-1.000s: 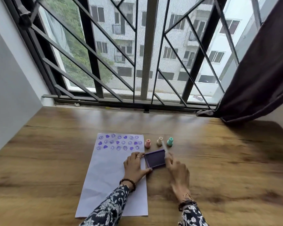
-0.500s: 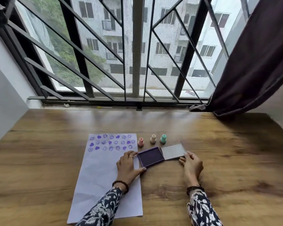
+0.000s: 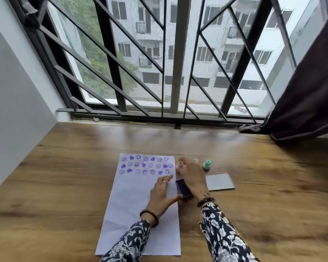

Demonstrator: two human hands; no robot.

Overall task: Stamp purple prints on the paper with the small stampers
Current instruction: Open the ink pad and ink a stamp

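**A:** Head view. Report progress on the paper (image 3: 140,205).

**B:** Three rows of purple prints (image 3: 145,165), smileys and hearts, fill the far end. The rest of the sheet, which is most of it, is blank. Judgement: roughly a quarter done, many rows left.

**A:** Paper orientation?

**B:** It lies flat on the table (image 3: 64,186), with its long axis running from the person toward the window. The printed end points away from the person.

**A:** Ink pad?

**B:** The pad (image 3: 183,188) sits just beside the paper's right edge, open, inked face up. Its lid (image 3: 219,181) lies flat to the right, near but apart.

**A:** Stampers?

**B:** A green stamper (image 3: 207,165) stands upright beyond the lid. A pink stamper (image 3: 179,167) shows at the right fingertips, blurred. A third cannot be made out; the hand covers that area.

**A:** Hand states?

**B:** The left hand (image 3: 162,195) rests flat on the paper, fingers loosely spread, thumb touching the pad's near corner as if to steady it. The right hand (image 3: 192,175) reaches over the pad toward the stampers. Motion blur hides whether its fingers have closed on the pink one; I cannot tell.

**A:** Current step?

**B:** Judgement: picking a stamper to ink. Inking and pressing a fourth row are not yet done.
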